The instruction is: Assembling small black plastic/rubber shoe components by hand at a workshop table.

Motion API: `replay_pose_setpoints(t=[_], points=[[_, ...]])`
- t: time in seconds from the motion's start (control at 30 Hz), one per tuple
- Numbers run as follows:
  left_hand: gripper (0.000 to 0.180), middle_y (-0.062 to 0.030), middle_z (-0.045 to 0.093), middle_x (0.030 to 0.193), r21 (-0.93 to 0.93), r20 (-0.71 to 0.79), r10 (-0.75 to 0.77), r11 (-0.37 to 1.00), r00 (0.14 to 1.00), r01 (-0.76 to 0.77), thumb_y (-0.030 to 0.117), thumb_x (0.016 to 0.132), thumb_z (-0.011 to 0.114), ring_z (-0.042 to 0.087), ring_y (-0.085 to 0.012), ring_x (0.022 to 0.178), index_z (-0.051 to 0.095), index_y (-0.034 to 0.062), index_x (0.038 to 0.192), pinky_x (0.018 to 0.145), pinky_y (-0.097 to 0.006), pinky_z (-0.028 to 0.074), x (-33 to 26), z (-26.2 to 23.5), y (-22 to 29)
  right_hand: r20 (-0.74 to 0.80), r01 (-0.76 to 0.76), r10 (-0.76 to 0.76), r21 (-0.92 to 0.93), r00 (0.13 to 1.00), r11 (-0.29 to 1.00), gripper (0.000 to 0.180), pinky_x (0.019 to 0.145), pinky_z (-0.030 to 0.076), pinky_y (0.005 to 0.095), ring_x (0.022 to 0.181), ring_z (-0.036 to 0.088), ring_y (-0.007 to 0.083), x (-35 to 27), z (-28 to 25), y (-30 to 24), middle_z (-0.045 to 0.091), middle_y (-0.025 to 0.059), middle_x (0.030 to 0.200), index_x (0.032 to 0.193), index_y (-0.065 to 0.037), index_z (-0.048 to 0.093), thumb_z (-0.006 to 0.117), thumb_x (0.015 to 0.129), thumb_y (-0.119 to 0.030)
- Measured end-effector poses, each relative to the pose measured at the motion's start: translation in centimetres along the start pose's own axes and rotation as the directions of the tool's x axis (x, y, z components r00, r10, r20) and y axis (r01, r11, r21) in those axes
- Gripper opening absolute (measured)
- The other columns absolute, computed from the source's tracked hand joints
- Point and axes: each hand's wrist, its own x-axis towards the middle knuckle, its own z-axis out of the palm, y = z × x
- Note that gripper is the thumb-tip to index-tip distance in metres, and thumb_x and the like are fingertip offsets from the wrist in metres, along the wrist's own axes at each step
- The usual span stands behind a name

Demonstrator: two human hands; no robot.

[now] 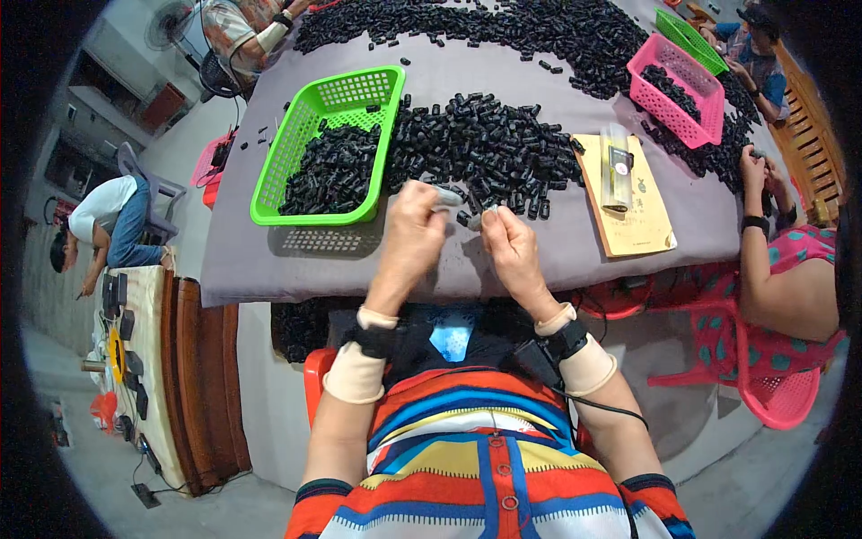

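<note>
Small parts lost in the fingers

What the left hand (pixel 415 225) and right hand (pixel 510 241) pinched was too small to identify; the far pile (pixel 503 22) ran off the top edge.

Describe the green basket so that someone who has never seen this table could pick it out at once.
On the grey-covered table, look left of the pile of small black parts lying before the person's hands. The green basket sits there, half filled with black parts. The other green basket is far off beyond the pink basket.

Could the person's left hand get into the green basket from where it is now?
Probably yes. The left hand is just right of the green basket, whose open top is uncovered; nothing stands between them.
</note>
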Motion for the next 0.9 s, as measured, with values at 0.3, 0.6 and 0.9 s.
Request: replay_pose_setpoints(t=[0.3,0.6,0.9], points=[[0.014,-0.0131,0.054,0.082,0.041,0.130,0.073,0.996,0.989,-0.079,-0.002,0.072,0.059,0.054,-0.0321,0.078,0.053,-0.0011,0.085,0.065,-0.036,0.045,0.4,2.9,-0.3,0.035,0.004,-0.006,0.040,0.999,0.999,0.033,0.045,0.032,0.0295,0.053,0.033,0.0074,0.0,-0.1,0.6,0.039,0.0060,0.052,0.072,-0.001,0.049,0.049,0.092,-0.027],[0.025,-0.0064,0.058,0.072,-0.844,0.452,-0.403,0.097,0.796,0.528,0.001,0.087,0.051,0.056,-0.0135,0.058,0.055,0.0019,0.111,0.051,-0.025,0.049,-2.5,2.2,-1.2,0.037,-0.013,0.011,0.056,0.999,0.998,0.032,0.045,0.030,0.0286,0.054,0.033,0.0059,0.1,0.0,0.3,0.038,0.0044,0.053,0.071,0.000,0.048,0.050,0.092,-0.025],[0.018,-0.0086,0.060,0.081,-0.879,0.419,-0.373,0.061,0.828,0.473,0.001,0.087,0.051,0.060,-0.0150,0.062,0.056,-0.0001,0.104,0.052,-0.026,0.053,-3.3,2.1,-0.9,0.139,0.036,-0.030,-0.038,0.990,0.999,0.029,0.046,0.035,0.0300,0.052,0.041,0.0087,-0.2,-0.2,-1.4,0.048,0.0096,0.055,0.071,0.000,0.047,0.053,0.090,-0.021]])
